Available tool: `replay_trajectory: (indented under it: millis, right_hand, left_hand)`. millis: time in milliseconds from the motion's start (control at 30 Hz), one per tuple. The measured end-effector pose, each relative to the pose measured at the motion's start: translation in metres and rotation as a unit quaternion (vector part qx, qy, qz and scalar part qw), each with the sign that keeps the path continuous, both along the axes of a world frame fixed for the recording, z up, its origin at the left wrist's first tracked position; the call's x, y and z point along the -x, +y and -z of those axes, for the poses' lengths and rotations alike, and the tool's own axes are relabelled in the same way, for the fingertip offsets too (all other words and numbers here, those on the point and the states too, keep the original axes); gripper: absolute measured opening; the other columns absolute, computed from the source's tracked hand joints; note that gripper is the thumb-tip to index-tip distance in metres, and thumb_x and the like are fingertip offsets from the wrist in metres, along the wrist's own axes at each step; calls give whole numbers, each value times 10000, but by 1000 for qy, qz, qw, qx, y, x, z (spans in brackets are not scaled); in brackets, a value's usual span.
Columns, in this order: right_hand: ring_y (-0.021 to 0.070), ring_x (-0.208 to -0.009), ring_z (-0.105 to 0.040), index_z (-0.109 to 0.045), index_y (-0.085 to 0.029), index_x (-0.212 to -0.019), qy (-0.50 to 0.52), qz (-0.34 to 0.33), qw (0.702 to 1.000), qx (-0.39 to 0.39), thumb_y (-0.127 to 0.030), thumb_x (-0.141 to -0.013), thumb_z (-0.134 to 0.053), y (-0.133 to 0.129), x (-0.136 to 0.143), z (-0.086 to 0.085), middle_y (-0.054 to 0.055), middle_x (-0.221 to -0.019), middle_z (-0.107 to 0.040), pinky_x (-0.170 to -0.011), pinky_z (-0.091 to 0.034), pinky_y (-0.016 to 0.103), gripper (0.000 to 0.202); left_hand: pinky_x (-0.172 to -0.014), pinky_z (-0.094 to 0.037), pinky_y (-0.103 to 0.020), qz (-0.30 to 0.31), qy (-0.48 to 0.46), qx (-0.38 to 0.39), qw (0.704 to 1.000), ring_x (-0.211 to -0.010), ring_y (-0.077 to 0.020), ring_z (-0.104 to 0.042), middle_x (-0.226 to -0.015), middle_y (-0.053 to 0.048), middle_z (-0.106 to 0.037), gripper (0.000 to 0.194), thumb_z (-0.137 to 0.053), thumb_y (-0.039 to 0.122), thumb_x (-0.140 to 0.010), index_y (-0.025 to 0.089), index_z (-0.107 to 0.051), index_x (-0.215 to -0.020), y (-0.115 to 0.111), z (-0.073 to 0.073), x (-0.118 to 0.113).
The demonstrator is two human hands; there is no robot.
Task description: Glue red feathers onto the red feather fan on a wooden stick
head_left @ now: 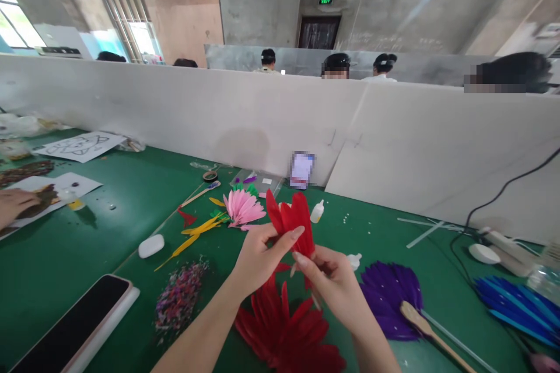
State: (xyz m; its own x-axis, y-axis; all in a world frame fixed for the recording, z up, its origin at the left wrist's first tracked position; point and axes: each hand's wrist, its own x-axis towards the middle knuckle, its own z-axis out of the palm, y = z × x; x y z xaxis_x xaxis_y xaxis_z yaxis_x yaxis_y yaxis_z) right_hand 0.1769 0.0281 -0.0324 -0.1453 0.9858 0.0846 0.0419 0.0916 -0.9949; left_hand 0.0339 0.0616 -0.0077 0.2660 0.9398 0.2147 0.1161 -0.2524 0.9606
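Petals, red, long and feather-like, stand bunched upright in the two hands, above the table and just beyond a red pile. The left hand is mostly closed, its thumb laid across the bunch; the right hand, fingers curled, pinches it lower down. Their fingers hide much of its lower part, and the forearms stand in front of parts of the table. At the near left lies a large black-screened phone, with a heap of multicoloured bits between it and the left forearm. Right of the right hand, a wooden brush rests partly over a purple fan; blue feathers lie farther right. A white case, yellow strips and a pink flower come next on the left, while a co-worker's hand rests on brown work at the far left. Behind the bunch are a small white bottle and a lit phone propped against the white partition, which blocks all but the heads and some shoulders of people beyond. The bunch looks bright red and smooth, its broad blades overlapping, with one tip splayed to the left and a paler patch between.
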Motion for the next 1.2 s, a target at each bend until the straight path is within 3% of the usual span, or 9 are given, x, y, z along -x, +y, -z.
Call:
replay_trajectory:
  millis: [133,300,467,633,733,833,967,1067,1200]
  right_hand:
    - [47,-276,-317,-499,-192,-560,33,70,997,-9,-579,-798,-608,2,0,1,-85,-371,-382,-280,-232,180,467]
    - [56,-250,-344,-570,-183,-658,47,157,986,-3,-603,-804,-590,8,-10,5,-81,-381,-433,-270,-269,188,445]
    - [60,-283,-302,-575,-194,-676,3,229,973,-13,-611,-844,-519,15,-35,5,-83,-396,-392,-293,-219,203,453]
    - [94,-371,-392,-560,-206,-543,-126,185,975,-4,-524,-716,-711,23,-27,22,-42,-424,-475,-389,-267,239,393]
    - [132,-421,-433,-633,-222,-623,-190,171,967,4,-381,-544,-848,31,-12,37,-41,-424,-503,-434,-244,254,279]
    - [155,-444,-483,-673,-215,-774,-210,143,967,6,-415,-655,-778,29,-11,35,-24,-462,-548,-455,-289,259,255]
    - [131,-468,-547,-647,-198,-797,-158,38,987,-4,-522,-948,-379,9,-21,9,-1,-558,-599,-496,-420,246,446]
    - [117,-524,-592,-669,-175,-827,-14,-41,999,12,-507,-917,-495,-5,-21,-6,4,-635,-613,-499,-440,219,385]
    - [93,-518,-599,-696,-170,-824,77,-79,992,66,-447,-868,-618,-12,-14,-11,20,-676,-679,-467,-429,179,291]
  left_hand:
    - [-515,-386,-221,-70,5,-62,996,-510,-109,-470,-511,25,-517,360,-569,374,-876,166,-603,-584,-4,1,-5]
    - [-468,-324,-228,-93,5,-127,987,-441,-76,-375,-455,55,-388,424,-593,367,-877,173,-498,-512,-10,5,-9]
    - [-365,-213,-213,-166,-165,-44,971,-345,-45,-254,-406,85,-272,510,-575,456,-887,189,-385,-496,-4,5,8]
    - [-341,-195,-192,-152,-155,0,976,-340,-36,-265,-402,86,-310,435,-658,458,-826,178,-487,-540,1,2,20]
    - [-335,-201,-199,-112,-94,4,989,-324,-42,-307,-381,74,-336,479,-632,487,-833,177,-465,-509,-3,-2,16]
    - [-348,-232,-204,-74,-31,12,997,-350,-52,-331,-410,65,-370,460,-610,476,-847,176,-472,-527,-7,-8,11]
    - [-353,-210,-201,-12,0,49,999,-361,-41,-279,-420,79,-323,463,-595,439,-862,175,-424,-522,-6,-12,9]
    - [-352,-187,-199,23,-10,75,997,-368,-38,-264,-429,84,-312,461,-585,456,-861,172,-430,-532,-6,-12,7]
    - [-360,-208,-196,57,-11,93,994,-372,-46,-310,-433,73,-376,443,-535,458,-888,169,-469,-559,-9,-12,6]
